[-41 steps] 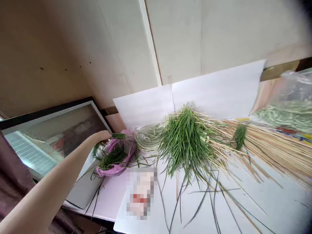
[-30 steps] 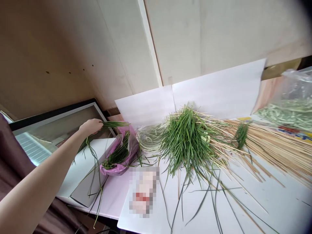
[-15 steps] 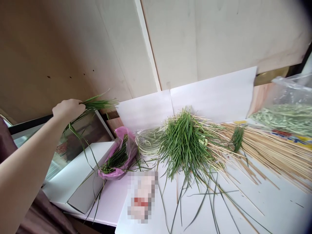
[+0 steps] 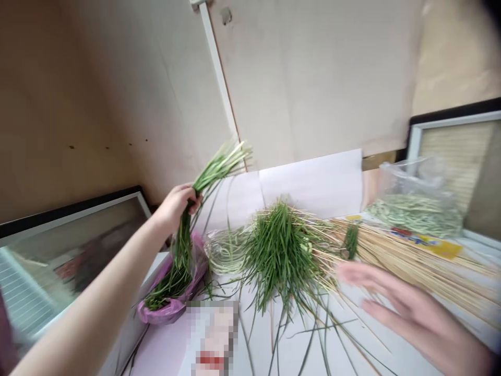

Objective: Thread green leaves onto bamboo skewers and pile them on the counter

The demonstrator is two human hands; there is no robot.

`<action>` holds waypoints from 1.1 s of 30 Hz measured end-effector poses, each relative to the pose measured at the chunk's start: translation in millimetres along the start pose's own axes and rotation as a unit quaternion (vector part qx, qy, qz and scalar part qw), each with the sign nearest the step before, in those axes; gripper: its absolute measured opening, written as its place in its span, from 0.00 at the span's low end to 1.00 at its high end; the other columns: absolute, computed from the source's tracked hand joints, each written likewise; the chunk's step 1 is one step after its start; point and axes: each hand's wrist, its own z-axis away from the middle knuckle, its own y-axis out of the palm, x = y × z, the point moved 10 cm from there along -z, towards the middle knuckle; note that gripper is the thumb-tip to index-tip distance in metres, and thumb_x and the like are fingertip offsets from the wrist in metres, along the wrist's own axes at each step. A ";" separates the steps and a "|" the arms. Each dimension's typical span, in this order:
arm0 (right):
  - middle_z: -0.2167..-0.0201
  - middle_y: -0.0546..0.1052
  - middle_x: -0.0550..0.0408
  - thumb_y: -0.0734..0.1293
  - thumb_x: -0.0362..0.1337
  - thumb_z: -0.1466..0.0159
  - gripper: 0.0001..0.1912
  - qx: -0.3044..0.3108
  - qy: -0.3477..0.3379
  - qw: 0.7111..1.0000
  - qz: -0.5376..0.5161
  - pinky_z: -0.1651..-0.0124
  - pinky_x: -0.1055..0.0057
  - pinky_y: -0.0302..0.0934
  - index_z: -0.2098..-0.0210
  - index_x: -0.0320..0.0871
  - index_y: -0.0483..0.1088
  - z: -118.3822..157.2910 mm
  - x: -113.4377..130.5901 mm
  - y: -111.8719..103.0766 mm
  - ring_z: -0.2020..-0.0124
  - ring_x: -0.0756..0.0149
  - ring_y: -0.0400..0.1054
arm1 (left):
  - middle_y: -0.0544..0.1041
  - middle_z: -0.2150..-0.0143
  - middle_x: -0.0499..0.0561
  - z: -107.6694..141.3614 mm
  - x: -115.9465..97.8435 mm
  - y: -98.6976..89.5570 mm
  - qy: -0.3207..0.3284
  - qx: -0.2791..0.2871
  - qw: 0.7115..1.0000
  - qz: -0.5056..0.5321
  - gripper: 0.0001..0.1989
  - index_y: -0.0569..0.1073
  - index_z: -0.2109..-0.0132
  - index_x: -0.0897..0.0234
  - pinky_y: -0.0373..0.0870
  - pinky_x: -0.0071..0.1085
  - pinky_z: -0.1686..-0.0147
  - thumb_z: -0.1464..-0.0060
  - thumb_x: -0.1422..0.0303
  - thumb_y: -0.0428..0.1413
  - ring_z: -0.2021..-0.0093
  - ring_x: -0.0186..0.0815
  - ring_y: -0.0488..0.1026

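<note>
My left hand grips a bunch of green chives, raised at the left, pale ends pointing up right and green leaves hanging down. Below it lies a pink plastic bag with more chives inside. My right hand, blurred, is at the right with fingers apart and nothing in it, over the near side of the wooden skewers. A large pile of chives lies mid-table, between my hands, its leaves spread toward me.
A clear bag of pale green strips stands at the back right. Another clear bag lies beside the pile. White sheets line the wall behind. Windows flank both sides. Loose leaves are scattered over the white table.
My left hand has moved right with its chives, which now point upward. My right hand has come into view. The camera view has shifted.
</note>
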 end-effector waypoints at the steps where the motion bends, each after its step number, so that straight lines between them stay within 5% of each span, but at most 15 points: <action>1: 0.40 0.71 0.50 0.72 0.52 0.40 0.24 0.036 0.002 0.998 -0.054 0.33 0.47 0.54 0.45 0.60 0.72 -15.1 12.9 13.5 0.38 0.47 0.62 | 0.64 0.78 0.45 5.7 0.2 27.4 0.004 0.030 0.999 0.021 0.04 0.63 0.74 0.64 0.50 0.24 0.84 0.64 0.74 0.49 0.84 0.26 0.57; 4: 0.34 0.65 0.48 0.75 0.49 0.41 0.34 0.095 -0.010 0.976 -0.195 0.31 0.50 0.50 0.38 0.52 0.64 -58.9 46.0 48.0 0.33 0.53 0.56 | 0.63 0.80 0.45 28.2 5.5 109.9 0.007 0.116 0.989 0.096 0.02 0.64 0.75 0.63 0.50 0.25 0.84 0.63 0.73 0.48 0.83 0.27 0.55; 8: 0.44 0.74 0.52 0.80 0.43 0.50 0.32 0.004 -0.060 0.932 -0.358 0.35 0.55 0.56 0.48 0.50 0.70 -94.5 60.0 47.9 0.39 0.55 0.65 | 0.64 0.79 0.44 67.8 27.3 200.1 -0.001 0.184 0.976 0.120 0.02 0.64 0.73 0.62 0.50 0.26 0.81 0.56 0.72 0.47 0.81 0.29 0.55; 11: 0.63 0.80 0.57 0.79 0.41 0.49 0.21 -0.071 -0.030 0.899 -0.432 0.49 0.64 0.67 0.58 0.46 0.73 -98.0 45.0 37.9 0.57 0.63 0.74 | 0.65 0.75 0.44 97.6 37.5 238.9 0.052 0.194 0.979 0.046 0.03 0.63 0.70 0.60 0.56 0.28 0.75 0.50 0.72 0.46 0.76 0.33 0.60; 13: 0.79 0.72 0.64 0.78 0.43 0.46 0.15 -0.091 -0.007 0.882 -0.462 0.65 0.72 0.68 0.67 0.43 0.71 -94.8 35.1 33.8 0.75 0.71 0.68 | 0.65 0.72 0.45 116.2 41.0 255.1 0.085 0.216 0.973 0.009 0.04 0.63 0.68 0.59 0.60 0.30 0.70 0.48 0.72 0.46 0.71 0.36 0.62; 16: 0.88 0.55 0.71 0.75 0.43 0.41 0.17 -0.069 -0.007 0.864 -0.499 0.80 0.79 0.54 0.76 0.43 0.65 -88.5 30.3 34.8 0.86 0.78 0.47 | 0.69 0.63 0.48 138.7 47.3 268.8 0.092 0.277 0.956 0.011 0.09 0.64 0.57 0.58 0.65 0.35 0.59 0.46 0.72 0.47 0.62 0.39 0.67; 19: 0.89 0.50 0.71 0.73 0.42 0.38 0.21 -0.047 -0.040 0.853 -0.518 0.84 0.79 0.46 0.79 0.44 0.60 -81.5 33.9 36.6 0.87 0.77 0.38 | 0.69 0.50 0.54 148.0 52.2 265.1 0.085 0.282 0.955 0.018 0.18 0.61 0.45 0.56 0.65 0.39 0.49 0.42 0.66 0.52 0.50 0.44 0.67; 23: 0.89 0.51 0.70 0.70 0.39 0.36 0.21 0.032 -0.052 0.849 -0.525 0.84 0.78 0.44 0.80 0.44 0.58 -74.4 44.0 53.4 0.87 0.76 0.36 | 0.61 0.38 0.57 150.9 47.5 253.8 0.108 0.232 0.967 0.007 0.29 0.55 0.37 0.52 0.57 0.46 0.38 0.41 0.59 0.56 0.37 0.48 0.58; 28: 0.90 0.53 0.69 0.67 0.37 0.34 0.20 0.130 -0.073 0.849 -0.507 0.84 0.78 0.46 0.80 0.45 0.58 -66.0 54.9 69.7 0.88 0.75 0.38 | 0.72 0.47 0.55 155.7 35.2 258.7 0.142 0.239 0.956 -0.092 0.13 0.72 0.51 0.52 0.57 0.57 0.41 0.43 0.56 0.56 0.41 0.56 0.61; 31: 0.90 0.54 0.68 0.66 0.38 0.34 0.20 0.149 -0.091 0.862 -0.476 0.82 0.76 0.52 0.81 0.45 0.59 -64.9 58.7 70.7 0.88 0.74 0.42 | 0.71 0.42 0.54 152.0 21.8 253.8 0.195 0.199 0.956 -0.092 0.16 0.73 0.49 0.51 0.51 0.56 0.37 0.45 0.60 0.58 0.36 0.57 0.56; 33: 0.90 0.53 0.68 0.66 0.40 0.33 0.23 0.130 -0.102 0.877 -0.452 0.81 0.75 0.54 0.82 0.46 0.57 -67.8 61.1 67.4 0.88 0.73 0.44 | 0.73 0.45 0.55 147.8 22.7 258.2 0.190 0.210 0.958 -0.046 0.16 0.73 0.49 0.54 0.58 0.52 0.40 0.45 0.62 0.58 0.40 0.54 0.63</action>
